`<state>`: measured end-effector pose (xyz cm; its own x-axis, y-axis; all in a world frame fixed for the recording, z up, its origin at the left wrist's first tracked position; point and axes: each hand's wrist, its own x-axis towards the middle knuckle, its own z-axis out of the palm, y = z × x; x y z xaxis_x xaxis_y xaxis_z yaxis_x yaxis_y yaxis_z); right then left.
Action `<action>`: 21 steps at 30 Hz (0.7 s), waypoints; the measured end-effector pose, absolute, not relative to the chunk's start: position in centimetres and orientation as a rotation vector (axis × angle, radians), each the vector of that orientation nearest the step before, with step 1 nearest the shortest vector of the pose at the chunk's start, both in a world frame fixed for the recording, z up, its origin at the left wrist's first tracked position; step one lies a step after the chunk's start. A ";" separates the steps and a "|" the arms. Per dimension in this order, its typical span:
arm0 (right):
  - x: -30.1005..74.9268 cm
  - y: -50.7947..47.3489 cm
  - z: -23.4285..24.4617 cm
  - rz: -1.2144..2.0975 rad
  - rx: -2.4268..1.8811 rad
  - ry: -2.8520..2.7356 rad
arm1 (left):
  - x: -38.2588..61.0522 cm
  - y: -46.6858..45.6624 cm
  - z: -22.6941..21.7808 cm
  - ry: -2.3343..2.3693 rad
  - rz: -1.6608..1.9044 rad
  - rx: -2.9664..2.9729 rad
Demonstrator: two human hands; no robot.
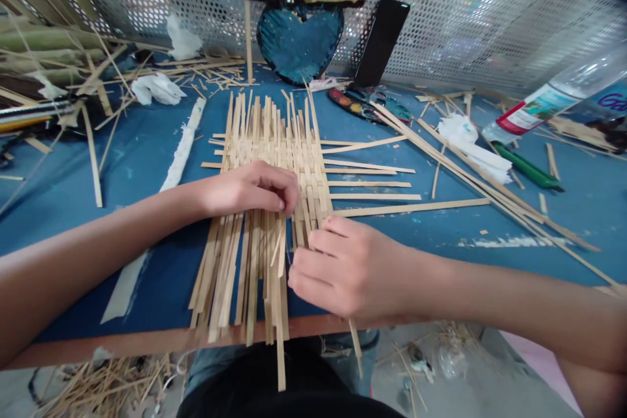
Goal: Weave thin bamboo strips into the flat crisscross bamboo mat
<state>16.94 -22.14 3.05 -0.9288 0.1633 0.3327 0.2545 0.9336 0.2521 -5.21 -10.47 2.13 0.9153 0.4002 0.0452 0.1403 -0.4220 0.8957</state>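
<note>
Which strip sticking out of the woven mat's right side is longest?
The lowest pale wooden strip, nearest the right hand; it reaches farthest right across the blue table.

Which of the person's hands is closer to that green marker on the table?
Right. The right hand sits at the woven mat's lower right edge, with the green marker off to its right. The left hand presses on the mat, farther left.

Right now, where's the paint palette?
The paint palette lies far on the table, right of centre in the head view, just in front of the woven heart and the black slab, beyond the strip mat.
</note>
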 end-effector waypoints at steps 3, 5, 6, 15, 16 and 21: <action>17.0 -22.0 2.4 -0.542 -0.209 -2.673 | -5.2 -10.5 2.1 0.376 0.319 1.989; 16.8 -21.7 2.1 -0.599 -0.222 -2.584 | -5.2 -10.4 2.0 0.389 0.318 1.986; 16.6 -21.6 2.0 -0.610 -0.246 -2.548 | -5.2 -10.3 2.0 0.393 0.315 1.985; 15.8 -19.8 2.6 -0.183 -0.512 -2.431 | -5.4 -9.9 1.2 0.369 0.327 1.928; 15.8 -19.7 2.7 -0.137 -0.557 -2.406 | -5.4 -10.0 1.4 0.384 0.325 1.925; 15.7 -19.5 3.2 -0.176 -0.580 -2.418 | -5.1 -10.5 2.3 0.441 0.312 1.917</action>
<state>15.71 -19.48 3.17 -0.6996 0.3627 0.6157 0.4478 0.8939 -0.0178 -5.09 -10.46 2.29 0.8964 0.4430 0.0107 0.1569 -0.3397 0.9273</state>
